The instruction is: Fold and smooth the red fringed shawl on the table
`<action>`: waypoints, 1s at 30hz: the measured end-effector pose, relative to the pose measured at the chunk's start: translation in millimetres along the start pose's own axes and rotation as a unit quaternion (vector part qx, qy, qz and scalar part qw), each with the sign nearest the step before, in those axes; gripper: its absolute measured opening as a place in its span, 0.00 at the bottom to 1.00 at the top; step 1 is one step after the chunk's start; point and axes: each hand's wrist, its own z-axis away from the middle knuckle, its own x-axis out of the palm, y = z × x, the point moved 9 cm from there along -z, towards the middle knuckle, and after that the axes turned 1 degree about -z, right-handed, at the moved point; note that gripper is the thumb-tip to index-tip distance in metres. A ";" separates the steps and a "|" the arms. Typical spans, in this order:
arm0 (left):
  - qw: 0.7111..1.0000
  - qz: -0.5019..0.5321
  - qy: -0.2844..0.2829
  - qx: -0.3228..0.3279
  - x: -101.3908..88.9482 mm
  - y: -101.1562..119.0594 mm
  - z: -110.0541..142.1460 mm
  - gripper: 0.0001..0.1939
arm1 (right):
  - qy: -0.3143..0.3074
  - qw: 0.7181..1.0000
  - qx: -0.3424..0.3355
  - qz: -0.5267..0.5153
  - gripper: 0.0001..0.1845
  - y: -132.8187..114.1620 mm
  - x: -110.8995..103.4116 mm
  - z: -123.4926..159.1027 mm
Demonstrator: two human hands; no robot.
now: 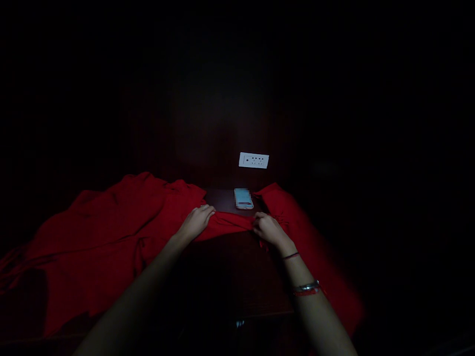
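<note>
A narrow stretch of red cloth point(230, 222) runs between my two hands, low over the dark tabletop. My left hand point(198, 221) grips its left end, fingers closed round the upper edge. At its right end my right hand point(267, 227) pinches the fabric, with bangles and a thread on that wrist. To the left the cloth spreads into a large rumpled heap point(111, 222) with fringe at the far left. Another red cloth piece point(297, 237) lies right of my right hand; whether it joins the held stretch cannot be made out.
A phone point(244, 198) with a lit screen lies on the dark table point(218, 195) just beyond my hands. Behind it, a white socket panel point(254, 160) is fixed to the dark wall. The table's front edge shows faintly below; the surroundings are too dark to see.
</note>
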 end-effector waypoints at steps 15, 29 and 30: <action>0.996 0.012 0.082 0.024 -33.3 20.2 0.1 0.14 | 0.311 0.935 0.039 -0.163 0.11 9.5 -88.0 29.3; 0.998 -0.015 -0.007 0.064 -19.7 31.0 2.6 0.16 | 0.216 0.959 0.048 -0.178 0.11 22.5 -72.9 18.8; 0.998 -0.012 -0.008 0.064 -19.7 30.9 2.8 0.16 | 0.225 0.955 0.048 -0.188 0.11 22.5 -75.1 19.7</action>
